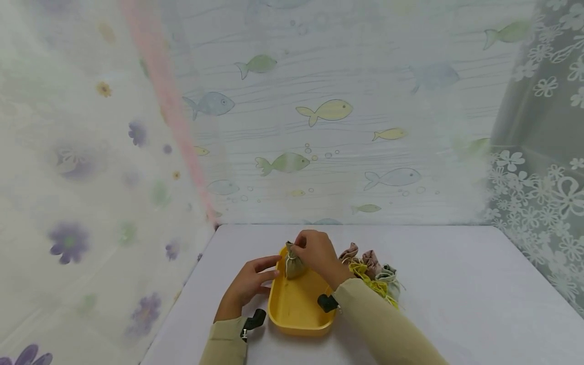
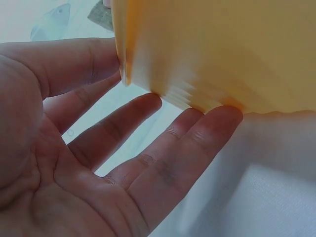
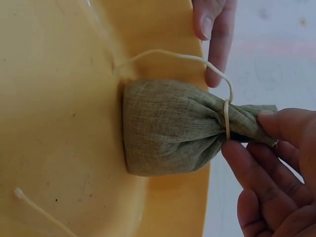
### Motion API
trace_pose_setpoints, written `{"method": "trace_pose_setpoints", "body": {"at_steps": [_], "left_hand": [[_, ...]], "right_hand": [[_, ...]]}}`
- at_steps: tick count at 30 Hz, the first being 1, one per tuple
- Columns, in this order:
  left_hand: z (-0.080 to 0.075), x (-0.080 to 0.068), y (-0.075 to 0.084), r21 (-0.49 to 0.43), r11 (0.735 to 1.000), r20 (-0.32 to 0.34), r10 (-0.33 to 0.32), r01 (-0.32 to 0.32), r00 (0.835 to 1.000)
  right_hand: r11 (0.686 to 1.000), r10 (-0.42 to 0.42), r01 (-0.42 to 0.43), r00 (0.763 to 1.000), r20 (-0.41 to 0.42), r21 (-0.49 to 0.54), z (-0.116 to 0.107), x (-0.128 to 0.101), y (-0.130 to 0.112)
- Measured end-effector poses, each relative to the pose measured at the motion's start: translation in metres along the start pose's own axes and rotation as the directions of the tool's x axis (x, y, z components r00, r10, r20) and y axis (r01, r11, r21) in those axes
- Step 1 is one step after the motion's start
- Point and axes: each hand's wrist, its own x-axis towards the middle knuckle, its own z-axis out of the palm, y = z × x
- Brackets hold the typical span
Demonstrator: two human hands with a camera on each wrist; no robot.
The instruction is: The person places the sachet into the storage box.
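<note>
A yellow tray [image 1: 292, 309] lies on the white table. A small green drawstring pouch [image 1: 293, 264] stands at the tray's far end, its base inside the tray [image 3: 59, 123]. My right hand [image 1: 317, 253] pinches the gathered neck of the pouch [image 3: 168, 131] between thumb and fingertips [image 3: 289, 126]. A cream cord is tied round the neck and trails into the tray. My left hand [image 1: 248, 284] is open, its straight fingers [image 2: 197, 143] touching the tray's outer left wall [image 2: 212, 54].
Several more small pouches [image 1: 371, 271], pinkish, yellow and pale green, lie in a heap on the table [image 1: 456, 304] right of the tray. Patterned curtains with fish and flowers close in the back and both sides.
</note>
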Motion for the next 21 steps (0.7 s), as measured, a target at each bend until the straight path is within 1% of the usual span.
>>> {"method": "trace_pose_setpoints", "body": {"at_steps": [4, 10, 12, 21], "left_hand": [[0.0, 0.0, -0.001, -0.016, 1.0, 0.005, -0.002, 0.002, 1.0], [0.001, 0.0, -0.001, -0.014, 1.0, -0.014, -0.006, 0.006, 1.0], [0.002, 0.0, 0.0, -0.017, 1.0, -0.023, -0.016, 0.016, 1.0], [0.003, -0.001, 0.002, -0.03, 0.999, -0.02, -0.016, 0.015, 1.0]], "right_hand": [[1.0, 0.012, -0.012, 1.0, 0.017, -0.01, 0.001, 0.0, -0.001], [0.999, 0.033, -0.034, 0.999, 0.03, 0.005, -0.002, -0.003, -0.006], [0.999, 0.045, -0.045, 0.998, 0.034, 0.013, -0.003, -0.005, -0.008], [0.999, 0.049, -0.048, 0.998, 0.028, -0.024, -0.01, -0.008, -0.008]]}}
